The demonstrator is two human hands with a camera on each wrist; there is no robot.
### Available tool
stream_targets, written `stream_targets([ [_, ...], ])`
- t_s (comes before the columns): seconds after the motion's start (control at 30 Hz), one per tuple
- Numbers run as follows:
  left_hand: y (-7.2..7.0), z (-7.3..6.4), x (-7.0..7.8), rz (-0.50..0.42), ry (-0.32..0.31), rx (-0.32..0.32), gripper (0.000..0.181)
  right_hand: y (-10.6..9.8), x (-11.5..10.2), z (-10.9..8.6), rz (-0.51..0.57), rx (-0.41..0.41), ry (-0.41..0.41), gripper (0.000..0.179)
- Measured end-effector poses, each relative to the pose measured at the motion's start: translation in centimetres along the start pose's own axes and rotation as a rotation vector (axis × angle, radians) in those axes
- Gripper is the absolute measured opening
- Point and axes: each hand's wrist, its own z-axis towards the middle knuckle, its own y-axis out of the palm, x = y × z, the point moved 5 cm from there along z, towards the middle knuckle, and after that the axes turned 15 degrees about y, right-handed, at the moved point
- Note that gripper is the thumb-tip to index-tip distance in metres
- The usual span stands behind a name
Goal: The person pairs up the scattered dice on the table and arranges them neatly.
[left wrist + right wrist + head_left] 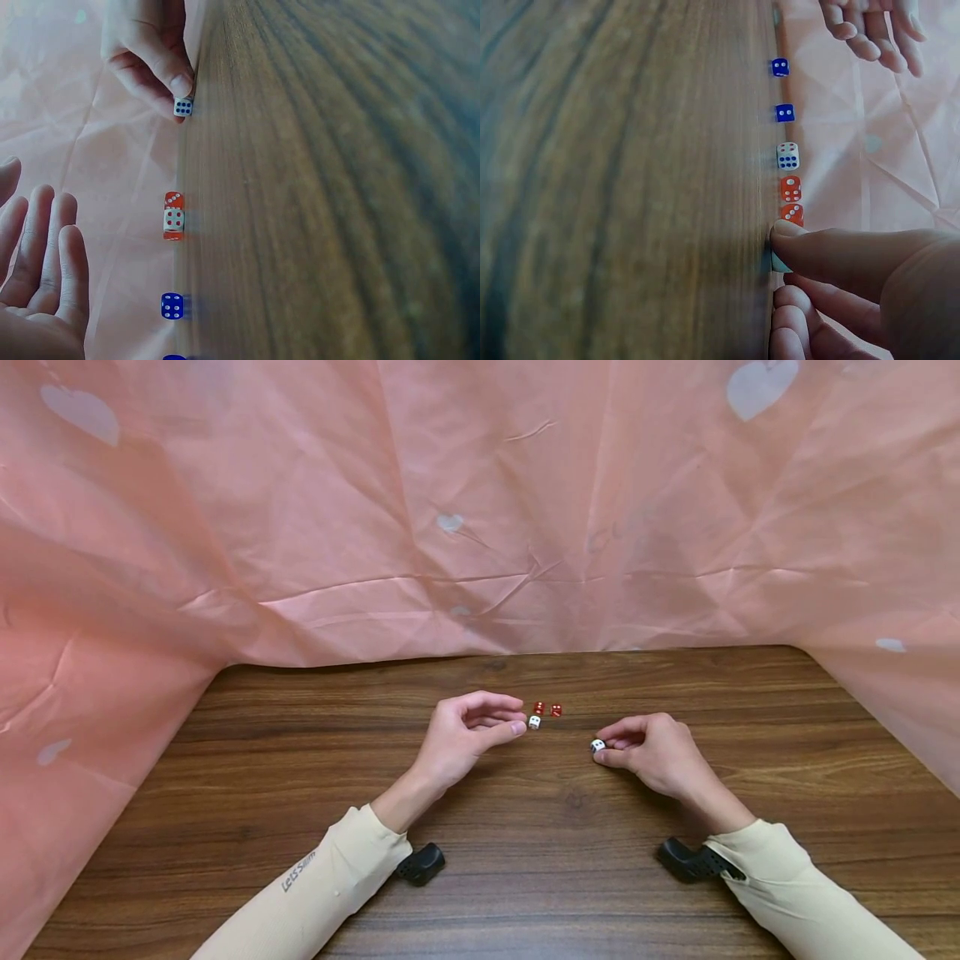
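White die with dark pips [597,746] held at the tips of the right hand [658,753], pinched between thumb and fingers; whether its underside touches the bench [555,860] cannot be told. A light grip on opposite faces is judged best, with the die carried level and low and the loose dice given room. To the left of the right hand and a little farther off, a second white die [535,722] and two red dice [557,710] are closely grouped. By the left hand [456,737] nothing is held: fingers loosely extended, thumb parted from them, tips just beside the second white die. A nudge there is best avoided. Two blue dice [784,112], shown only in the wrist views, are set near the left hand. Beyond both hands a pink cloth [480,593] is hung.
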Motion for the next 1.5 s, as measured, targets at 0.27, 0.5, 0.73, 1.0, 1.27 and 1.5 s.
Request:
stream_targets([
  [0.27,-0.1,0.0,0.0,-0.001,-0.006,0.002,0.033,0.2,0.1,0.1,0.004,0.000,0.004,0.020],
  [0.5,0.1,0.0,0.0,-0.006,-0.004,0.000,0.033,0.4,0.6,-0.2,0.078,-0.057,0.002,0.023],
  [0.73,0.2,0.0,-0.3,-0.005,-0.007,-0.004,0.033,0.7,0.4,-0.5,0.129,-0.120,0.026,0.024],
  [1.0,0.2,0.1,-0.3,-0.006,-0.011,-0.003,0.031,0.9,-0.8,-1.5,0.177,-0.181,-0.003,0.026],
  [1.27,0.2,0.1,-0.1,-0.012,-0.014,0.003,0.031,1.5,-2.0,-2.8,0.174,-0.209,-0.057,0.022],
  [1.5,-0.1,0.0,-0.1,-0.008,-0.009,0.009,0.030,2.2,-2.4,-4.3,0.152,-0.242,-0.090,0.018],
])
